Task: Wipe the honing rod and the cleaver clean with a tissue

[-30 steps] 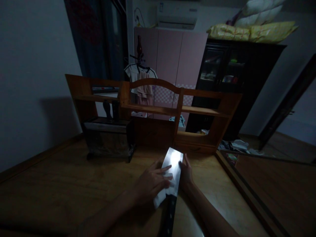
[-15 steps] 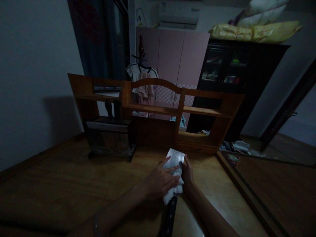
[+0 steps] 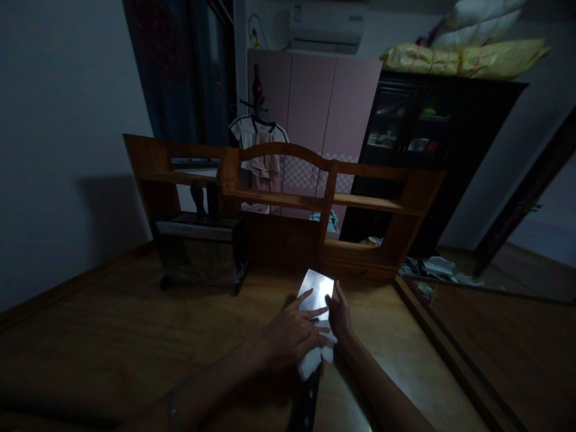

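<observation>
A broad cleaver lies flat on the wooden table, its shiny blade pointing away from me and its dark handle toward me. My left hand presses a white tissue onto the blade, fingers stretched flat over it. My right hand rests against the blade's right edge, fingers extended along it. Part of the blade is hidden under the tissue and my left hand.
A wooden shelf unit stands at the table's far edge. A knife block with dark handles sits at its left. Behind are a pink wardrobe, a dark cabinet and hanging clothes. The table's right edge drops off nearby.
My left hand slid the tissue forward along the blade, then drew it back a little toward the handle, so the bright tip shows again. The right hand stayed put.
</observation>
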`<state>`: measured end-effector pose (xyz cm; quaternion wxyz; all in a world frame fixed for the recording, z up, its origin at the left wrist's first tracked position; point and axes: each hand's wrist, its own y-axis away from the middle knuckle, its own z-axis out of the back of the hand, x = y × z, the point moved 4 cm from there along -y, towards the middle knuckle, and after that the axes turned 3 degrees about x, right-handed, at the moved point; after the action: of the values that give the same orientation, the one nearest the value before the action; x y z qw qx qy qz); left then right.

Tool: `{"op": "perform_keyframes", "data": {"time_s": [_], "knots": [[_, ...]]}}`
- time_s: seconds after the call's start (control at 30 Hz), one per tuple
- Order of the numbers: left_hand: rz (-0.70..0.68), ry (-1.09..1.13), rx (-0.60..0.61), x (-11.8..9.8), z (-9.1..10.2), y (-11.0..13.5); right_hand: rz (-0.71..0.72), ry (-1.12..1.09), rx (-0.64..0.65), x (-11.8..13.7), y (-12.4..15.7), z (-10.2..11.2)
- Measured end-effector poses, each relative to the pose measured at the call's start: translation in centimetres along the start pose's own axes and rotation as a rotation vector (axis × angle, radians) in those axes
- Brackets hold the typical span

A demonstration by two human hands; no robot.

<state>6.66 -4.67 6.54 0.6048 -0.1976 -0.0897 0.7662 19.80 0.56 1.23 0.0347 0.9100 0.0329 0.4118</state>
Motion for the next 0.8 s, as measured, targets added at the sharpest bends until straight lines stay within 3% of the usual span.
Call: {"op": "perform_keyframes", "data": {"time_s": [0.27,0.4,0.53,0.7,0.8], "knots": [[0.115,-0.062,-0.068,0.8,0.7,-1.2,-0.024,-0.040,0.020,-0.1,0.1,0.1],[0.212,-0.110,-0.083,2.8,1.3,-1.0,-0.014,-0.118,0.076,-0.5,0.0,-0.4],[0.271,-0.102,-0.022,4.6,0.8,0.0,0.000,-0.163,0.127,-0.7,-0.3,-0.7],[0.172,-0.030,0.046,2.2,0.8,0.7,-0.031,-0.097,0.000,-0.4,0.0,0.1],[0.089,0.084,0.091,0.5,1.0,1.0,-0.050,-0.043,0.015,-0.2,0.1,0.1]]}}
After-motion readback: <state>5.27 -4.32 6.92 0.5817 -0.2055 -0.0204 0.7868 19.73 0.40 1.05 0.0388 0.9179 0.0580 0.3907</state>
